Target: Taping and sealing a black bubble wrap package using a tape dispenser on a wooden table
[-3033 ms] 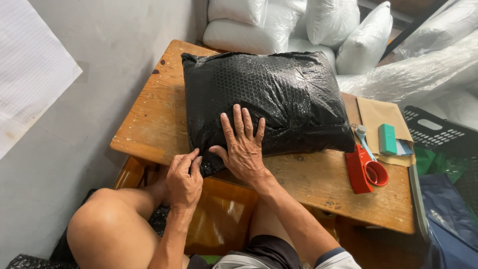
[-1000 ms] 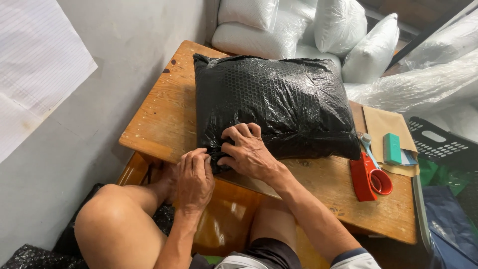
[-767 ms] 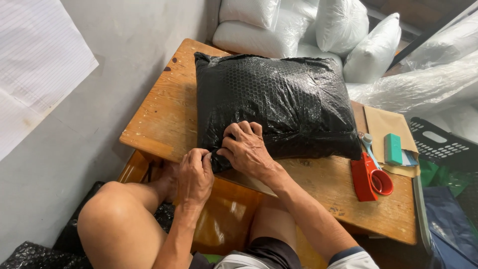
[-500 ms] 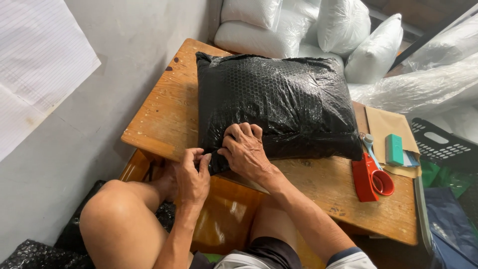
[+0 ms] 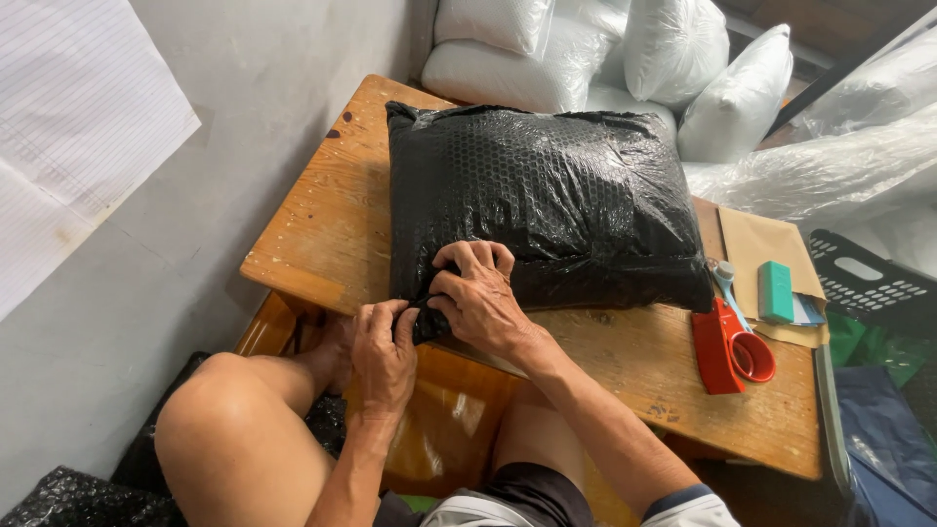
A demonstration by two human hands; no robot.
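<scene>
A: Start at the hands. What are they doing?

B: The left hand (image 5: 384, 344) is clenched on the near-left corner of the black bubble-wrap package (image 5: 547, 200), fingers curled over a pinched flap at the table's near edge. The right hand (image 5: 478, 298) sits just beside it, touching it, fingers bent and pressing the same corner down, gripping the wrap.

A: And the package itself?

B: It lies flat on the wooden table (image 5: 332, 224), covering most of the middle. Its long axis runs left to right, tilted slightly so the right end sits a little nearer. The gathered corner points toward the person, hanging just over the near edge.

A: How much room around it?

B: On the left, a wide strip of bare wood up to the table's left edge, close to the grey wall (image 5: 244, 127). On the near right, a bare stretch of wood in front of the package. To the right it is tighter: a red tape dispenser (image 5: 732, 351) lies just beside the package's near-right corner, with a brown envelope (image 5: 761, 239) and a teal block (image 5: 776, 291) beyond it.

A: And the far side?

B: White stuffed bags (image 5: 547, 59) crowd the far edge, near or touching the package's far side. A black plastic basket (image 5: 869, 283) stands past the right edge.
</scene>
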